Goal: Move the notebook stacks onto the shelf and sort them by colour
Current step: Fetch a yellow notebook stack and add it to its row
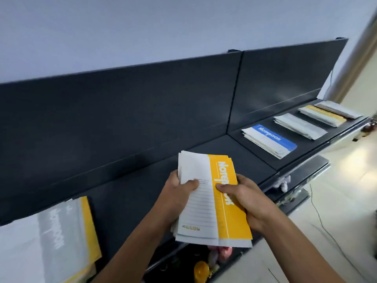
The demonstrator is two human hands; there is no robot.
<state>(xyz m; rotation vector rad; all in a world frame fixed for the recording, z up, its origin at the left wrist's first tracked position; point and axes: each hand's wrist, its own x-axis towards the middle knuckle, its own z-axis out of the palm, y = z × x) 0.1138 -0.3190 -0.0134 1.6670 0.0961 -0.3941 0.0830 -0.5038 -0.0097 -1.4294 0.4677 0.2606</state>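
Note:
Both my hands hold one stack of notebooks with a white and yellow cover, just above the front of the dark shelf. My left hand grips its left side, thumb on the cover. My right hand grips the yellow right side. On the shelf at lower left lies a stack topped by a grey and yellow notebook. Further right along the shelf lie a blue-topped stack, a grey-topped stack, a yellow-topped stack and a brownish-topped stack.
A tall dark back panel rises behind the shelf against a pale wall. Lower shelf tiers jut out to the right. Colourful small goods sit below the held stack. A thin cable runs over the pale floor at right.

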